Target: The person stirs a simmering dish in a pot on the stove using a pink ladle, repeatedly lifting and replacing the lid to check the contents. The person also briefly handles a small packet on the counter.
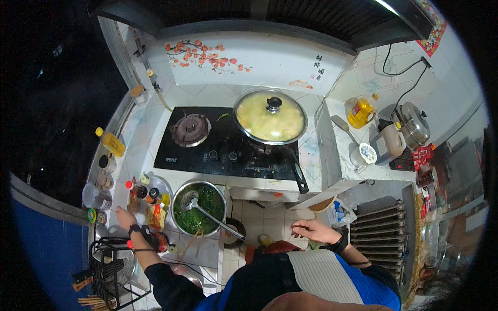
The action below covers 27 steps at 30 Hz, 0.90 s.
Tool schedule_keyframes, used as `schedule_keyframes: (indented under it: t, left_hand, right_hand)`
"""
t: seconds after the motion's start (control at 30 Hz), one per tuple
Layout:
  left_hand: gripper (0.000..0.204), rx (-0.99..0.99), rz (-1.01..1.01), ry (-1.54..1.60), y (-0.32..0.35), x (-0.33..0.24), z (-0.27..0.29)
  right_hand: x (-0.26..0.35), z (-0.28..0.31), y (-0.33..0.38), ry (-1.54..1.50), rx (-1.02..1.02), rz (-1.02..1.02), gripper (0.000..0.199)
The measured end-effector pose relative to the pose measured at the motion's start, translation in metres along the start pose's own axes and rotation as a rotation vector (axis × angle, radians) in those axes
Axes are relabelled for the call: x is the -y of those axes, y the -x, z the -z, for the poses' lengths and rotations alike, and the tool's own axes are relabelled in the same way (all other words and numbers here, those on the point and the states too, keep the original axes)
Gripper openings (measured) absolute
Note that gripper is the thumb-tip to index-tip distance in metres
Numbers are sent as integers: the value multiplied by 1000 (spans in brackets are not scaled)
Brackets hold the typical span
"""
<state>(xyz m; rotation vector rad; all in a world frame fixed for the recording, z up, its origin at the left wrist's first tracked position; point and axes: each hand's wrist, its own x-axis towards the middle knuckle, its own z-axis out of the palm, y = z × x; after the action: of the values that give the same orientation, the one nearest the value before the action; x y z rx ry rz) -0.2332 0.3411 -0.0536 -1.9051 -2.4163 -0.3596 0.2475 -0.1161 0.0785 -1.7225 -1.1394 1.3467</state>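
Observation:
My left hand (126, 217) reaches among the bottles and jars on the left counter, beside a red-capped bottle (134, 198); its fingers look extended, with nothing visible in them. My right hand (315, 231) hovers in front of my body, fingers loosely bent and apart, holding nothing. Between them, on the counter, a steel pot (222, 193) holds leafy greens (201, 215) in liquid. A long-handled steel ladle (220, 223) rests in it, its handle over the near right rim. Wooden chopsticks (193, 242) lie by the pot. On the right burner sits a pan under a steamy glass lid (259, 122).
The left burner (191, 129) is bare. The pan handle (299, 176) juts over the stove's front edge. At left stand an oil bottle (111, 142) and a black rack (111, 269) with a knife. A larger oil bottle (361, 112) and a steel cooker (412, 127) occupy the right counter.

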Motion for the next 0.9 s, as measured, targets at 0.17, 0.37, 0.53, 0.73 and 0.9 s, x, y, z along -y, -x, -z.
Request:
schedule_keyframes:
  t: [0.17, 0.37, 0.53, 0.73, 0.9]
  left_hand:
    - [25, 121, -113, 63, -3, 3, -10]
    - [24, 51, -207, 119, -17, 13, -31]
    - [29, -106, -134, 100, -51, 43, -46]
    - [27, -141, 1, -278, -65, 29, -14]
    - [28, -234, -3, -242, -24, -2, 53]
  right_hand:
    - [4, -1, 3, 98, -3, -114, 31]
    - [10, -5, 7, 79, -26, -100, 31]
    - [9, -7, 6, 195, -49, -20, 32]
    - [4, -7, 4, 84, -30, 97, 30]
    - [3, 5, 3, 75, 13, 137, 29]
